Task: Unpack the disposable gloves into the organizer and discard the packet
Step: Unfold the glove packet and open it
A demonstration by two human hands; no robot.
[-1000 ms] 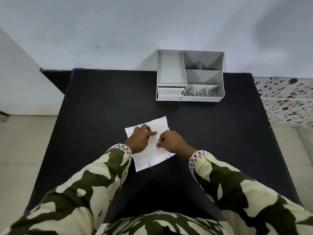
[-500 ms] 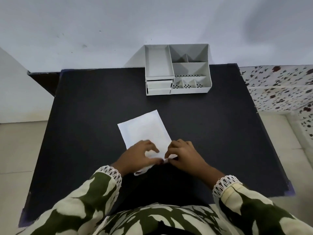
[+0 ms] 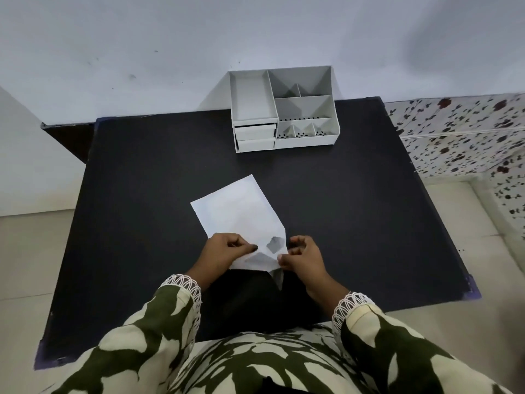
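A white paper packet (image 3: 237, 213) lies on the black table (image 3: 355, 217), its near end lifted and pulled apart so a dark opening shows. My left hand (image 3: 224, 253) pinches the near left flap of the packet. My right hand (image 3: 302, 258) pinches the near right flap, and a torn strip hangs below it. The white organizer (image 3: 284, 109) stands at the table's far edge against the wall, with a long left tray, two small drawers under it and several compartments on the right. No gloves are visible; the packet hides its contents.
A pale wall rises behind the table. A floral-patterned surface (image 3: 466, 137) lies to the right of the table. Light floor tiles (image 3: 28, 251) show on the left and right. My camouflage-patterned sleeves and lap fill the bottom of the view.
Both hands slid from the packet's middle to its near end, gripped the flaps and pulled them apart, opening the packet. The near end is now raised off the table.
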